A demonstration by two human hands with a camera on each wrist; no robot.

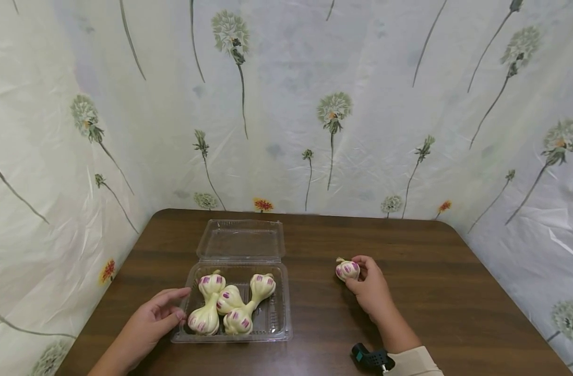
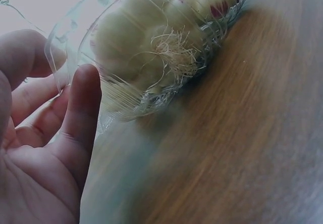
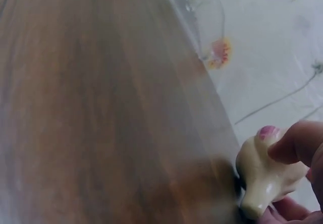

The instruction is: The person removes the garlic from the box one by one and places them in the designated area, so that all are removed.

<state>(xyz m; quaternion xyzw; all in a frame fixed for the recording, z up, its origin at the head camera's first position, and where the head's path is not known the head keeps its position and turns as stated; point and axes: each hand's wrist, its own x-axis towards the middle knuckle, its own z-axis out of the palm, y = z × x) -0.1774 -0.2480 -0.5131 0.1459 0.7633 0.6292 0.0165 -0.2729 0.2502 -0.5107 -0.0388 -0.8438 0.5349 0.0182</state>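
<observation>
A clear plastic clamshell container (image 1: 279, 308) lies with its lid (image 1: 241, 240) folded back, away from me. Several garlic bulbs (image 1: 204, 319), cream with purple patches, sit in its base, their stems pointing different ways. My left hand (image 1: 152, 318) pinches the container's left rim between thumb and fingers; in the left wrist view a bulb with a tuft of roots (image 2: 174, 55) shows through the plastic beside the thumb. Right of the container, my right hand (image 1: 373, 287) grips another garlic bulb (image 1: 347, 270) close over the table. In the right wrist view its pale stem (image 3: 260, 199) points downward.
The dark brown wooden table (image 1: 314, 324) has rounded far corners. A pale curtain (image 1: 277, 104) printed with dandelions hangs behind it and along both sides. A black band (image 1: 373, 359) with a device is on the right wrist, by a beige sleeve (image 1: 415, 363).
</observation>
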